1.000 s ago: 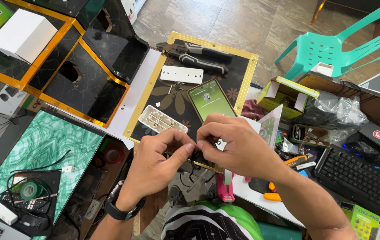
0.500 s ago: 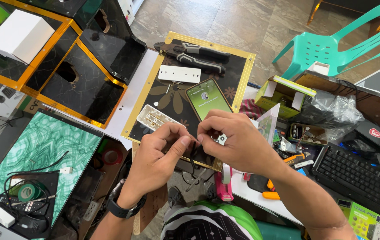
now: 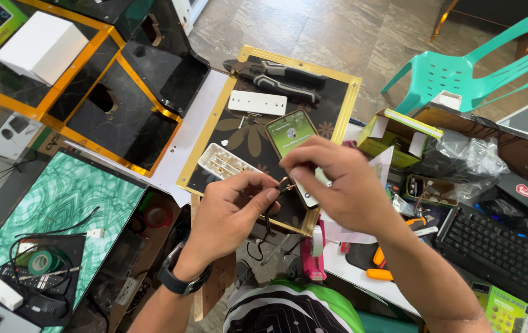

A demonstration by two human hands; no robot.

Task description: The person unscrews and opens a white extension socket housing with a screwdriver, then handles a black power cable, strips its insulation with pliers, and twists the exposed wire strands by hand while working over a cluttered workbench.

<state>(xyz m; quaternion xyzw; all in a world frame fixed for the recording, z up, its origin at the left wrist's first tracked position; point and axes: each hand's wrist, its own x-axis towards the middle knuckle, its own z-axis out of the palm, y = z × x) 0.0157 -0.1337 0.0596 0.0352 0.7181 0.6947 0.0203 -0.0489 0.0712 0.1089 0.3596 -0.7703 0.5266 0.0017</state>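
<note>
A small metal part, too tiny to be identified, is pinched between the two hands above the dark flowered board with the gold rim. The left hand is curled, its thumb and forefinger pressed together on the part and on a thin black wire that hangs below; where the wire ends cannot be made out. The right hand is closed from above, its fingers clamped on the same part, and most of what is gripped is hidden under them. The lower end of a phone with a green screen is covered by the right hand. A white ribbed socket piece is partly hidden behind the left hand, and a white cover plate lies clear beyond it, near black pliers. A black keyboard is cut off at the right edge, and the turquoise chair is cut off at the top.
</note>
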